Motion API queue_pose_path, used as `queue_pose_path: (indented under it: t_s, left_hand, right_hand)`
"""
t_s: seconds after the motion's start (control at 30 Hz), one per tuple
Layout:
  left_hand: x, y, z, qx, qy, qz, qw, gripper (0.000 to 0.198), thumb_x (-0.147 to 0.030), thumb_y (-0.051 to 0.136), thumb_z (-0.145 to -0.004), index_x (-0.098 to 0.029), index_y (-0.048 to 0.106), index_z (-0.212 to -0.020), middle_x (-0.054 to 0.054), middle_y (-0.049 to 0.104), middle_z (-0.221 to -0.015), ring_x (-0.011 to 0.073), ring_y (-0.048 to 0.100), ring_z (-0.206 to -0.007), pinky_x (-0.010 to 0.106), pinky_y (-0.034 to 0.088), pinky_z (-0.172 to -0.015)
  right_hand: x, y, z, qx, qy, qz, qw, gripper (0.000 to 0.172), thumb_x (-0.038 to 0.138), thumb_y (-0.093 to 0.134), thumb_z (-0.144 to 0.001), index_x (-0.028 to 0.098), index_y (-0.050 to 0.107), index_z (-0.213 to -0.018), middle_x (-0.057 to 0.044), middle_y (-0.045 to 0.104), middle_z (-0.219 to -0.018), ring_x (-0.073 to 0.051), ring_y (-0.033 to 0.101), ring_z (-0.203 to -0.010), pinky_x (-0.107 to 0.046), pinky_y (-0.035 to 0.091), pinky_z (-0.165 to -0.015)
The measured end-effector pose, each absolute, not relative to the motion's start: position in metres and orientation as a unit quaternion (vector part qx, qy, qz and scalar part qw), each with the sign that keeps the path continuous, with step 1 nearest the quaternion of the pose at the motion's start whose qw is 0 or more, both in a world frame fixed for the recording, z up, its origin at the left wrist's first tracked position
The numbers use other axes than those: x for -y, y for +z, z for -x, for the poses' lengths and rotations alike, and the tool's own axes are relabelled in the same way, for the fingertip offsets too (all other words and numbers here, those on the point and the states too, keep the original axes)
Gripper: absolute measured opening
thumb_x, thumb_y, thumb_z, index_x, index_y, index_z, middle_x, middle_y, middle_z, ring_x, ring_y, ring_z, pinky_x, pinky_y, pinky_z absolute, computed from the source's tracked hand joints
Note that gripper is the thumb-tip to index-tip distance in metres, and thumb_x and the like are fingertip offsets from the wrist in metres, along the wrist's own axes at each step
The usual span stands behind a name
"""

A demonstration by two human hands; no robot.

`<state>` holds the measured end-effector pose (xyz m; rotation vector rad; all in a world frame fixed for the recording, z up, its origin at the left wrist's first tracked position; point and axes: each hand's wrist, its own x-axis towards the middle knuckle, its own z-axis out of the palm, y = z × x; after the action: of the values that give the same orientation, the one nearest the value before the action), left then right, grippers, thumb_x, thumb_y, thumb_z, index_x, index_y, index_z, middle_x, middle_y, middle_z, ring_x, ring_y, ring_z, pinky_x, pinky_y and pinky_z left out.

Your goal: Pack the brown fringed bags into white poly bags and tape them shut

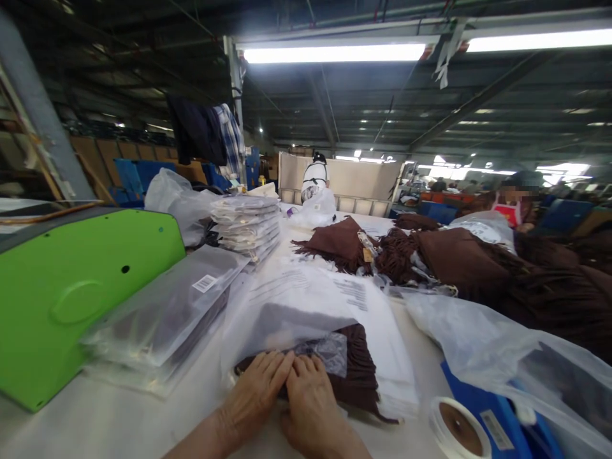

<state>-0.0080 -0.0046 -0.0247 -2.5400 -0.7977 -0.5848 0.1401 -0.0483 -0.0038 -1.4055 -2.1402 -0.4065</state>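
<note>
A folded brown fringed scarf (359,376) lies partly inside a translucent plastic bag (282,319), with its fringe outside on the right. My left hand (261,382) is closed on the scarf's near edge, fingers pressed together over the top. Right beside it, my right hand (308,395) grips the same edge, its fingertips bent over the cloth. The undersides of both hands are hidden. A clear film patch (329,354) shows on the scarf. Beneath the bag is a stack of white printed plastic bags (396,357).
Bagged items with a barcode (167,306) lie left, beside a green machine panel (95,287). Further back stands a stack of packed bags (246,223). Brown fringed scarves (459,261) pile up right. A tape roll (459,427) sits front right. A person (315,175) works behind.
</note>
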Motion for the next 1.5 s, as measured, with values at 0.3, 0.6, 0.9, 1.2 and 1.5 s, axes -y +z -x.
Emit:
queue_pose_path:
  t_s: [0.3, 0.6, 0.9, 1.2, 1.5]
  left_hand:
    - [0.019, -0.023, -0.008, 0.36, -0.075, 0.914, 0.171, 0.065, -0.003, 0.039, -0.066, -0.011, 0.041, -0.13, 0.017, 0.059, -0.113, 0.0306, 0.055, -0.104, 0.05, 0.045, -0.088]
    - [0.0, -0.063, -0.009, 0.273, -0.206, 0.894, 0.29, 0.066, 0.0, 0.032, -0.068, -0.008, 0.036, -0.134, 0.012, 0.05, -0.131, 0.0244, 0.038, -0.126, 0.033, 0.043, -0.096]
    - [-0.003, -0.066, -0.008, 0.306, -0.187, 0.88, 0.311, 0.054, 0.002, 0.033, -0.073, -0.009, 0.052, -0.122, 0.012, 0.06, -0.119, 0.0218, 0.05, -0.115, 0.029, 0.043, -0.094]
    - [-0.008, -0.058, -0.007, 0.329, -0.183, 0.88, 0.289, 0.062, 0.004, 0.031, -0.064, -0.004, 0.046, -0.124, 0.015, 0.062, -0.114, 0.0199, 0.057, -0.106, 0.027, 0.049, -0.087]
    - [-0.009, -0.034, -0.005, 0.326, -0.287, 0.854, 0.284, 0.06, 0.007, 0.029, -0.062, -0.006, 0.046, -0.118, 0.012, 0.067, -0.1, 0.0157, 0.063, -0.095, 0.023, 0.05, -0.084]
  right_hand:
    - [0.005, 0.027, -0.252, 0.675, -0.041, 0.703, 0.221, 0.036, 0.008, 0.038, -0.082, 0.015, 0.059, -0.11, -0.01, 0.059, -0.115, -0.022, 0.052, -0.107, -0.035, 0.039, -0.088]
    - [-0.03, 0.014, -0.259, 0.688, -0.022, 0.712, 0.139, 0.035, 0.013, 0.038, -0.086, 0.021, 0.058, -0.113, -0.006, 0.059, -0.119, -0.021, 0.052, -0.109, -0.032, 0.037, -0.089]
    - [-0.054, 0.009, -0.28, 0.626, 0.014, 0.77, 0.122, 0.033, 0.012, 0.029, -0.09, 0.016, 0.06, -0.104, -0.008, 0.067, -0.094, -0.017, 0.062, -0.087, -0.029, 0.042, -0.077]
    - [-0.026, 0.0, -0.294, 0.62, 0.077, 0.763, 0.166, 0.03, 0.011, 0.034, -0.089, 0.017, 0.062, -0.097, -0.007, 0.067, -0.096, -0.016, 0.061, -0.091, -0.027, 0.041, -0.081]
    - [-0.015, -0.009, -0.297, 0.491, 0.194, 0.798, 0.291, 0.015, 0.028, 0.052, -0.087, 0.015, 0.06, -0.089, -0.002, 0.063, -0.091, -0.013, 0.059, -0.085, -0.034, 0.048, -0.079]
